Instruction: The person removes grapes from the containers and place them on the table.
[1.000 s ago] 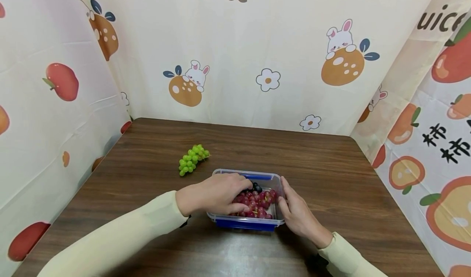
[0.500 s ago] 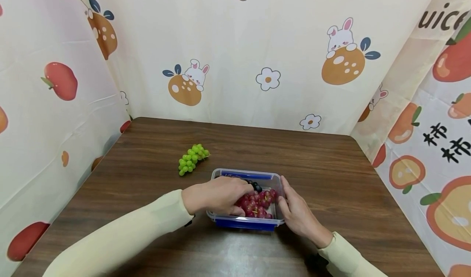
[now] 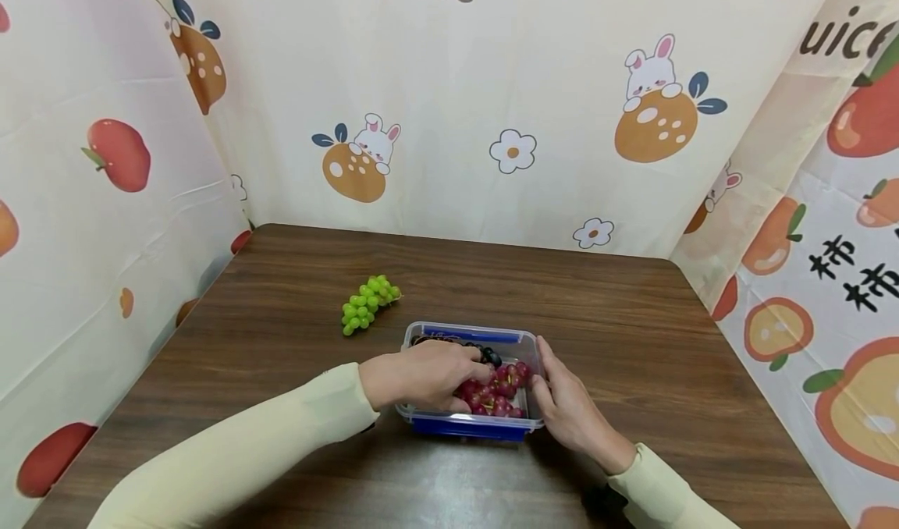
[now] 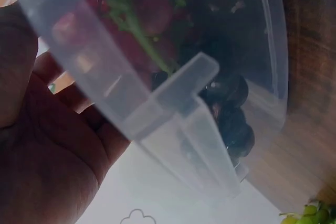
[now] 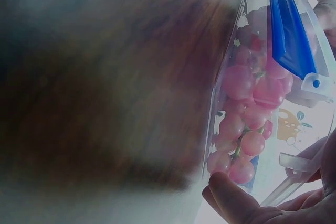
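Note:
A clear plastic food box (image 3: 528,348) with blue side clips sits on the table, holding red grapes (image 3: 497,392) and dark grapes (image 3: 492,356). My left hand (image 3: 424,373) reaches in over its left end, thumb and index finger around part of the red bunch; its other fingertips are hidden. Through the box wall in the left wrist view, the red grapes (image 4: 152,14) show their green stem. My right hand (image 3: 572,408) rests against the right end wall with fingers straight, its thumb near the front corner, as the right wrist view shows beside the red grapes (image 5: 244,129).
A bunch of green grapes (image 3: 368,303) lies on the brown wooden table (image 3: 534,287), behind and left of the box. Fruit-printed curtains (image 3: 449,186) enclose the table at the back and both sides.
My left hand has moved a little right and deeper over the red grapes, uncovering the box's back left corner with dark grapes and stems. Right hand and box have stayed put.

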Tool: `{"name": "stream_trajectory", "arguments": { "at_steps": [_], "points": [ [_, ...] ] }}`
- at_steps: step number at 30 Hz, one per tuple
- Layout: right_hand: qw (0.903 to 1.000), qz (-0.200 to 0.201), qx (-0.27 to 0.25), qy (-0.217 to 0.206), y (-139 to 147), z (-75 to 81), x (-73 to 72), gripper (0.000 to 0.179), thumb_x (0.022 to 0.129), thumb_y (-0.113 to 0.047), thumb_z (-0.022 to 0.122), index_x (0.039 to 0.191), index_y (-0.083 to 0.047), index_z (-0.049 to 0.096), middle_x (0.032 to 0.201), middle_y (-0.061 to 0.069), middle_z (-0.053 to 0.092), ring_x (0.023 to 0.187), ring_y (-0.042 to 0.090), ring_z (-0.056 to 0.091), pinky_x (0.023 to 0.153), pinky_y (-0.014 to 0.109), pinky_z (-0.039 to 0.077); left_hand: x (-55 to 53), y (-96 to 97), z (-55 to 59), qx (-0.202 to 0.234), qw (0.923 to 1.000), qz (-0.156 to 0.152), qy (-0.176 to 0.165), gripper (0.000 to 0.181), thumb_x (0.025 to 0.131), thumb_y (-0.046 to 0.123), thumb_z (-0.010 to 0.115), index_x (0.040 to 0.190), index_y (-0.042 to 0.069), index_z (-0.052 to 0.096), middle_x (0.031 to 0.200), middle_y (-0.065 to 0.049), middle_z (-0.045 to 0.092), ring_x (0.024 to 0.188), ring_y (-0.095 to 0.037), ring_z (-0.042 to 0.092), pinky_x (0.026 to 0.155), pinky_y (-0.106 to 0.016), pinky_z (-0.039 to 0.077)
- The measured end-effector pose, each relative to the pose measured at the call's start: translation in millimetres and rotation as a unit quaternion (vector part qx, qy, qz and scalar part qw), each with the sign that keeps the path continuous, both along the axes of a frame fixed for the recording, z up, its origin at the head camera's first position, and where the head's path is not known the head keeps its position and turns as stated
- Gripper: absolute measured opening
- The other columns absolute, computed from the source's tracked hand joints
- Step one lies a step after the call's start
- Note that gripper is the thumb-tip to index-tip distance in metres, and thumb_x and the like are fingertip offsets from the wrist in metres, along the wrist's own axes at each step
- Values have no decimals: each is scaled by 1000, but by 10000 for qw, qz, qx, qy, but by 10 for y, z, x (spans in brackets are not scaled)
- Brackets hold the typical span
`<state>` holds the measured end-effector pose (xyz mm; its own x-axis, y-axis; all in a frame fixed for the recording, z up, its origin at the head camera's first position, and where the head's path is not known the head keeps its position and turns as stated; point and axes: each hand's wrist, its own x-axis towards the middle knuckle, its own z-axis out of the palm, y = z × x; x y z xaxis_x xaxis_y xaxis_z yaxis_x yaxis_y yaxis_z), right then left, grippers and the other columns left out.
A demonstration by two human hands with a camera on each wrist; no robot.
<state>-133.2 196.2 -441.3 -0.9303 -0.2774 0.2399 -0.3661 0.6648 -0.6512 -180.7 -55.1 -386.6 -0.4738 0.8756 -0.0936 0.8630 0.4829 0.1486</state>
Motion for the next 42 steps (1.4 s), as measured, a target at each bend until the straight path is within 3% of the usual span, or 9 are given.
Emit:
{"name": "stream_trajectory", "arguments": {
  "at_steps": [8,15,18,24,30,42],
  "points": [
    [10000,-21,1,38,8,-17,-10,63,101,4,53,157,9,24,152,30,43,135,37,49,106,55,41,-14,41,-7,-289,9995,-19,-92,31,93,37,77,120,22,71,95,8,57,76,-7,51,64,-25,44],
    [10000,-22,34,10,-6,-34,-11,63,101,4,53,157,10,24,152,30,44,135,37,49,106,55,41,-47,66,-21,-506,9983,97,-282,27,94,32,74,116,18,67,99,7,61,79,-7,54,73,-28,49],
    [10000,-21,47,36,-7,-30,-13,64,101,4,53,157,10,24,153,30,42,136,37,48,107,54,40,-57,59,-28,-404,9984,149,-372,24,95,30,73,115,17,66,98,7,62,79,-8,53,74,-30,50],
    [9999,-13,74,72,-8,-18,-16,63,100,4,54,157,10,25,152,30,44,135,37,49,106,54,41,-80,-24,-27,21,9979,263,-588,11,95,24,69,94,19,59,85,8,53,70,-9,47,64,-27,42],
    [9999,-20,118,67,-8,6,-12,63,101,3,53,157,10,25,155,29,40,136,37,48,107,53,39,-102,-123,49,388,9949,468,-805,9,96,19,65,94,18,56,87,7,51,69,-9,44,61,-25,38],
    [9999,-44,136,68,-3,-3,-4,63,100,4,53,157,10,26,155,29,40,136,37,48,108,54,39,-110,-236,229,749,9930,853,-336,12,95,18,64,93,16,52,83,3,47,66,-9,41,58,-27,36]
  ]
}}
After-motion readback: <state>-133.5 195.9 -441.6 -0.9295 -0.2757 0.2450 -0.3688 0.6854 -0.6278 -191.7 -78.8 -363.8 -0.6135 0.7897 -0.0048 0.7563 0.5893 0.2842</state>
